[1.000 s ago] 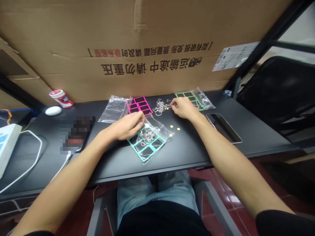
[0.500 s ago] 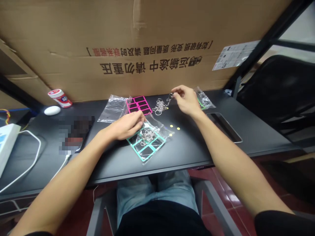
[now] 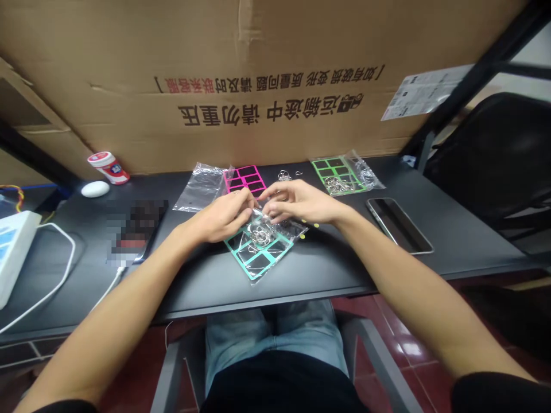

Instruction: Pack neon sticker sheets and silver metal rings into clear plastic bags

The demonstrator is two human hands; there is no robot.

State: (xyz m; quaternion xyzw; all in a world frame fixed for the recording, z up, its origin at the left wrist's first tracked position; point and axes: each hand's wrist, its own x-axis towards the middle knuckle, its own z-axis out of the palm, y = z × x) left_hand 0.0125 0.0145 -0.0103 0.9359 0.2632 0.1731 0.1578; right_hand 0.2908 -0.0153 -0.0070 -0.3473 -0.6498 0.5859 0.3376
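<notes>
My left hand [image 3: 226, 217] pinches the upper edge of a clear plastic bag [image 3: 297, 230] lying on the desk. Inside the bag are a teal-framed sheet with black rectangles [image 3: 259, 265] and a cluster of silver key rings [image 3: 260, 236]. At the bag's mouth my right hand [image 3: 303, 202] has its fingers curled together close to the left fingertips; whatever they hold is hidden. Behind the right hand a loose pile of key rings [image 3: 284, 175] partly shows. A pink-framed sheet [image 3: 245, 178] lies behind the left hand. Small yellow discs [image 3: 316, 225] rest by the bag.
A bag with a green-framed sheet [image 3: 333, 169] and rings lies at the back right, near a phone [image 3: 400, 225]. Another clear bag [image 3: 196, 192] is at the back left. Further left are a red-white canister [image 3: 109, 167], a white oval case [image 3: 95, 189] and a cable [image 3: 69, 258].
My right hand has moved left and toward me from the loose pile to the bag's mouth, carrying a key ring at first. My left hand has stayed at the bag.
</notes>
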